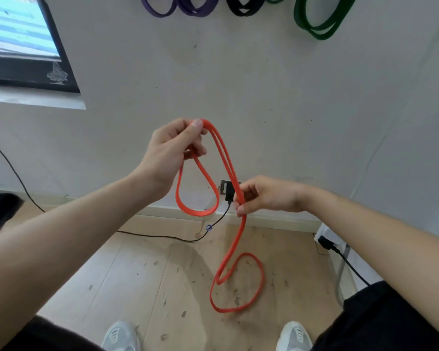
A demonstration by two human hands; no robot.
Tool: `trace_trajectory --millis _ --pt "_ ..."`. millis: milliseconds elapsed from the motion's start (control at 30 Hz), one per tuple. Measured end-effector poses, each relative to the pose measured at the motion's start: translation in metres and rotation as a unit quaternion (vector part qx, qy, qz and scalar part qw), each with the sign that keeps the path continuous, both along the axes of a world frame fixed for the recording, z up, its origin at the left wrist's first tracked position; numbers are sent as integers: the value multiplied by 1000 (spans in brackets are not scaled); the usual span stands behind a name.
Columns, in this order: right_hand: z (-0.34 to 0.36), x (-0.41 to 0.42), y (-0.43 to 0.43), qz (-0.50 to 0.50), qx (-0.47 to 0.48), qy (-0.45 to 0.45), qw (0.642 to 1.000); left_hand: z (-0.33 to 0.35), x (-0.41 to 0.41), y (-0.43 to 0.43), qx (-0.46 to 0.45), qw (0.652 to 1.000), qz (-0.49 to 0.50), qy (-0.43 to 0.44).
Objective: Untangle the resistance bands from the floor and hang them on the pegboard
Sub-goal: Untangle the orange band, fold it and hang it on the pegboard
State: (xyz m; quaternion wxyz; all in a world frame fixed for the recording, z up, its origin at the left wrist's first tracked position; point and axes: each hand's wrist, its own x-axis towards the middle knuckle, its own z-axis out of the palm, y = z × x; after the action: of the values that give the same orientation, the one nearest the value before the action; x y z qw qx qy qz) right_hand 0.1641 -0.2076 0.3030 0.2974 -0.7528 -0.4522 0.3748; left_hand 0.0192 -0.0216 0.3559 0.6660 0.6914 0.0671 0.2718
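Note:
An orange resistance band (pixel 224 158) hangs in the air in front of the wall. My left hand (pixel 173 150) pinches its top end, and a short loop droops below that hand. My right hand (pixel 264 196) grips two strands of the band lower down to the right. Below my right hand the band drops and curls into a loop just above the wooden floor (pixel 142 269). Purple bands (pixel 178 8), a black band (pixel 243 8) and a green band (pixel 319 24) hang on the wall at the top edge; their pegs are out of view.
A black cable (pixel 162 236) runs along the floor to a wall socket (pixel 224 188) behind the band. A dark-framed window (pixel 28 46) is at upper left. White equipment with a plug (pixel 327 241) stands at right. My white shoes (pixel 122 335) are at the bottom.

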Motion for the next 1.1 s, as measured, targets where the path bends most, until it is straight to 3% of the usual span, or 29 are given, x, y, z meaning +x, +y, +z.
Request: trace_trajectory --millis 133,300,433,600,833,933,1100 --pt "0 8 -5 -38 -7 -8 999 1 -2 24 -47 998 45 -23" --pt "21 11 -11 -150 134 29 979 -21 -8 50 83 985 60 137" --pt "42 8 -9 -185 263 -13 947 -36 -7 54 135 962 23 235" --pt "62 -4 -5 -159 349 -63 922 -37 2 32 178 947 -61 262" --pt "59 -11 1 -107 258 -195 940 -13 24 -14 133 973 -119 143" --pt "54 -5 -3 -110 210 -163 958 -11 30 -21 147 977 -87 125" --pt "14 11 -12 -42 7 -66 997 -7 30 -23 99 988 -75 92"
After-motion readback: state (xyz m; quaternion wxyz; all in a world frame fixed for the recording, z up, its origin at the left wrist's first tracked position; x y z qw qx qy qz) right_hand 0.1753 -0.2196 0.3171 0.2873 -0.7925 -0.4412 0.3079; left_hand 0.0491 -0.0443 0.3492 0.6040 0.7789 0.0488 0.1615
